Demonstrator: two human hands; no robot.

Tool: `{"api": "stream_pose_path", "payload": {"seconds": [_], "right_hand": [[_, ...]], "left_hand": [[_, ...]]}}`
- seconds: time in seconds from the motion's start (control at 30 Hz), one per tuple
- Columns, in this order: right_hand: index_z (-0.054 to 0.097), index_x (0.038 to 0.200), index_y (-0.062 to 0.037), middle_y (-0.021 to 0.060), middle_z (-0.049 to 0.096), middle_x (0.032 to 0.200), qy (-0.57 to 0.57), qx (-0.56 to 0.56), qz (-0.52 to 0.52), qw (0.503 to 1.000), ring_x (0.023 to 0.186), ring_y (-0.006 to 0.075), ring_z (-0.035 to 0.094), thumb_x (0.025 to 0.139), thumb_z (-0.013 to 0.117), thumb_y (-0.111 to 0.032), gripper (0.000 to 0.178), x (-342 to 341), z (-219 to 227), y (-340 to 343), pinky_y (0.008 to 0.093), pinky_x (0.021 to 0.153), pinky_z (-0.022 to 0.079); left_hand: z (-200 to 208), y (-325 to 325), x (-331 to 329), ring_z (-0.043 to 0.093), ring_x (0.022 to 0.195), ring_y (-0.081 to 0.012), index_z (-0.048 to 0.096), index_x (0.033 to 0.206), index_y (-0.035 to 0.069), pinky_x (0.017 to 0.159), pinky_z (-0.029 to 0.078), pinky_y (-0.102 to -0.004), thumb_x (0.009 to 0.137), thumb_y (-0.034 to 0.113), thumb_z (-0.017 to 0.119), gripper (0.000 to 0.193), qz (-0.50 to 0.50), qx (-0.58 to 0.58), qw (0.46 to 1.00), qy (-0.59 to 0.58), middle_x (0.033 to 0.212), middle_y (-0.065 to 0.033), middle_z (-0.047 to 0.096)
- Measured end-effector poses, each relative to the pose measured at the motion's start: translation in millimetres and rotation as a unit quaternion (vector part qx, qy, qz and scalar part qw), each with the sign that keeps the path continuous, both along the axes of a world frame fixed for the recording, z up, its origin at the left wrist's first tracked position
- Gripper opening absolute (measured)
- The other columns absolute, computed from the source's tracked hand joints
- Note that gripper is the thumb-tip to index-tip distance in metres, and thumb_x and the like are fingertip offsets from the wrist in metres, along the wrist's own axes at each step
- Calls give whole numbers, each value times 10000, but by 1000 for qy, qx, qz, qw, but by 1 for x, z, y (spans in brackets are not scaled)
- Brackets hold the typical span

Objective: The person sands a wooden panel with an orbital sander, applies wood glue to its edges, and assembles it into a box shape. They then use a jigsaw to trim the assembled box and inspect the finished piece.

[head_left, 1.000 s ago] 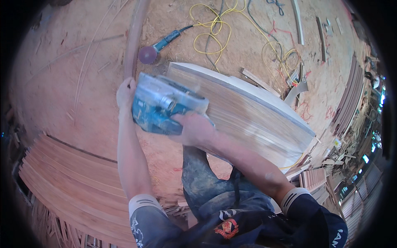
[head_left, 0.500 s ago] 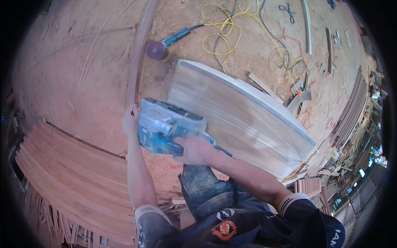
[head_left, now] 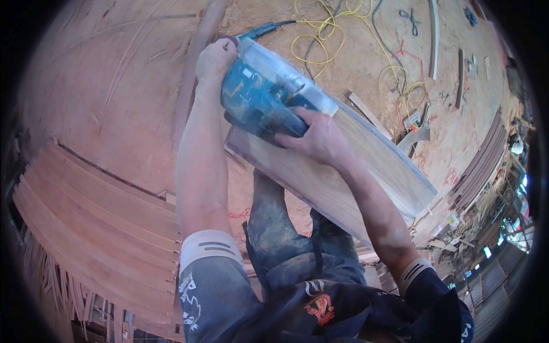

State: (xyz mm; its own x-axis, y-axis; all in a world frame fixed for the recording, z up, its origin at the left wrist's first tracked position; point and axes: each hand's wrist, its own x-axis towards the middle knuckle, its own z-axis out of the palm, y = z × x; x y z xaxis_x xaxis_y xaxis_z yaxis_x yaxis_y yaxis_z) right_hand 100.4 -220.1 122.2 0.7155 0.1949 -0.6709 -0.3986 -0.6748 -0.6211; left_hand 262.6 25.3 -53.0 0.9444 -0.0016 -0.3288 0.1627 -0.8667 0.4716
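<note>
A blue and silver belt sander (head_left: 260, 100) lies across the far left end of a wide wooden panel (head_left: 374, 166) with pale grain. My left hand (head_left: 217, 58) is closed around the front end of the sander. My right hand (head_left: 321, 138) wraps round its rear handle. The belt underneath is hidden by the sander's body. Just beyond my left hand, a teal angle grinder (head_left: 260, 30) rests on the ground, its round disc partly covered by the hand and sander.
A yellow cord (head_left: 334, 43) lies tangled on the dusty ground (head_left: 137, 86) beyond the panel. Stacked reddish boards (head_left: 97, 228) stand at the left. More dark strips (head_left: 477, 163) lie at the right, near scattered offcuts. A long beam (head_left: 191, 86) runs past my left arm.
Both hands have pushed the belt sander away from my body and slightly right, from the panel's near left side to its far left end. My arms are stretched further out.
</note>
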Motion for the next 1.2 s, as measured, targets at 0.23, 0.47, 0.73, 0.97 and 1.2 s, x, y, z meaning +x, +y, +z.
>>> {"api": "stream_pose_path", "payload": {"seconds": [0.23,0.47,0.73,0.97,1.2], "right_hand": [[689,1401,-137,264,787,1089,41,12,84,996,1064,442,762,881,782,-560,676,-64,-2,49,525,964,605],[667,1434,-155,263,785,1028,72,52,143,986,997,454,769,889,759,-567,690,-110,0,68,548,911,616],[650,1469,-167,260,778,1053,71,34,145,986,991,461,761,898,781,-565,708,-165,71,-7,551,903,611],[636,1484,-177,263,778,1063,84,-2,141,986,1004,481,753,887,810,-574,738,-268,168,-132,558,936,605],[689,1395,-97,230,794,1054,127,13,110,986,1001,448,771,842,863,-500,706,-296,225,-196,526,933,612]], "left_hand": [[-5,88,-106,728,1066,-455,782,1107,183,904,583,-525,1026,390,573,305,25,15,999,25,1128,-188,769],[-1,140,-202,761,1015,-359,793,1111,114,877,583,-439,1027,331,618,291,114,4,992,54,1080,-129,805],[69,50,-265,735,918,-395,768,1005,97,809,568,-495,1037,306,607,265,107,-40,993,15,945,-161,766],[167,-91,-357,705,958,-427,725,1042,59,827,567,-534,1028,311,622,273,98,-40,994,-19,996,-233,734],[252,-169,-405,709,964,-413,739,1195,111,814,559,-546,1024,416,674,356,150,-102,980,78,1035,-157,706]]}}
